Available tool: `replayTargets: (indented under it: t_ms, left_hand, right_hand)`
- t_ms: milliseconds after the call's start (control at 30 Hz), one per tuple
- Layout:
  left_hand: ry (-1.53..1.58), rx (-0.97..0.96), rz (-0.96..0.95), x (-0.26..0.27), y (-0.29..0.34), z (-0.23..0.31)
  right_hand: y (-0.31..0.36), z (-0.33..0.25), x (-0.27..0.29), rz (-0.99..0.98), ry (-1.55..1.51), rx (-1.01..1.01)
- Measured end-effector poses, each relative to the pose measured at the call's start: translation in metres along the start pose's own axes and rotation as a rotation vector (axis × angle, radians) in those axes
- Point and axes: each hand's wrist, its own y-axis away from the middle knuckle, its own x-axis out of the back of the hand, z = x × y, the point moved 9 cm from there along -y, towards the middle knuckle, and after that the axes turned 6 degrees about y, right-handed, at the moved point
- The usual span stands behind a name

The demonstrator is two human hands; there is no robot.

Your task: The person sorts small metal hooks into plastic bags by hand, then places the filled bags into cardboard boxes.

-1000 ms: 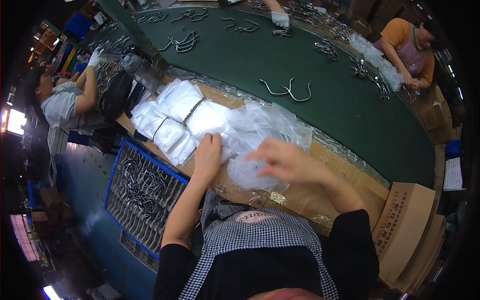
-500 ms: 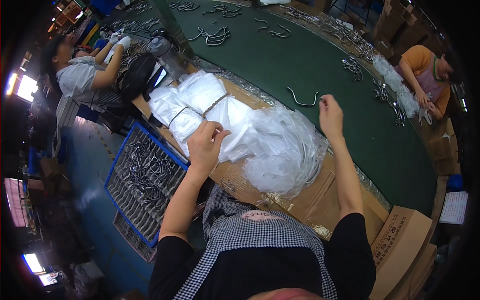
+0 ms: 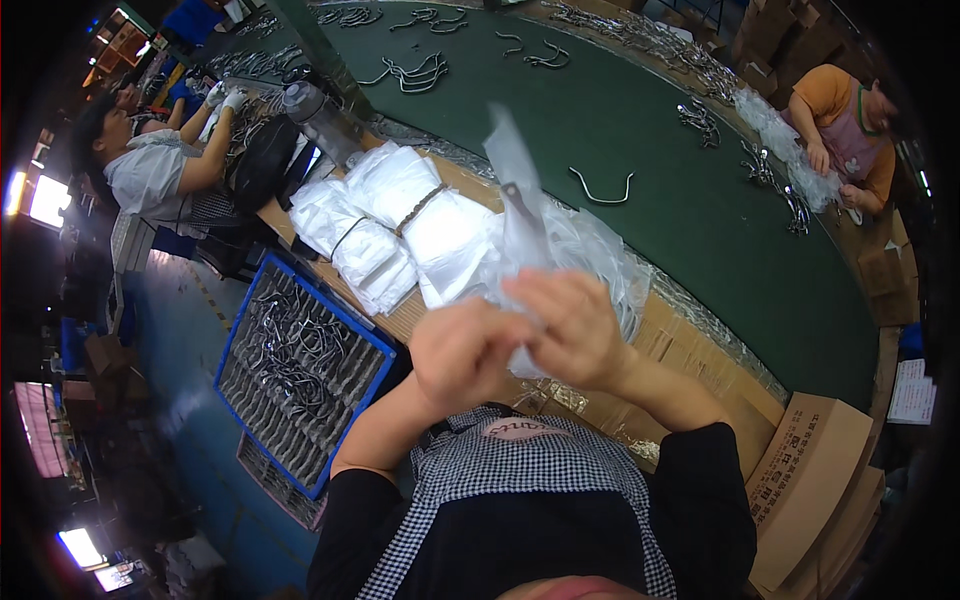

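Observation:
Close together over the cardboard-covered bench, my left hand (image 3: 468, 350) and my right hand (image 3: 577, 325) are closed around a thin clear plastic bag (image 3: 515, 165). Motion blurs both hands. Upward from them stands the bag, with a small dark spot on it that I cannot make out. Behind and beside the hands lies a loose heap of clear bags (image 3: 610, 265). Two tied bundles of white bags (image 3: 440, 235) rest to its left. A curved chrome metal handle (image 3: 605, 200) lies on the green conveyor belt (image 3: 680, 235) beyond the heap.
A blue-rimmed tray (image 3: 235, 345) of metal handles stands at left, near a grey bottle (image 3: 315, 115). Metal handles lie in several clusters (image 3: 415, 75) on the belt. Cardboard boxes (image 3: 815, 480) stand at right. Co-workers (image 3: 150, 165) work at left and right (image 3: 835, 125).
My right hand has come back from beside the belt to meet my left hand, which moved slightly right and nearer. A clear bag now stands up from the hands. The handle on the belt stays.

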Motion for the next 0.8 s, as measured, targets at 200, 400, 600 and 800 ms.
replayTargets:
  t_ms: [200, 400, 600, 800]
  left_hand:
    - [-0.302, 0.350, -0.100, -0.015, 0.054, -0.095]
    - [-0.590, 0.459, -0.278, -0.011, 0.125, -0.176]
    - [-0.522, 0.581, -0.175, 0.015, 0.094, -0.160]
    - [-0.172, 0.486, 0.077, 0.044, 0.064, -0.128]
  right_hand:
    - [0.038, 0.013, -0.021, -0.507, 0.024, -0.121]
    - [0.032, 0.127, -0.050, -0.357, -0.535, -0.714]
    - [0.123, 0.277, -0.119, -0.378, 0.276, -0.813]
    - [0.108, 0.272, -0.099, -0.296, 0.265, -0.747]
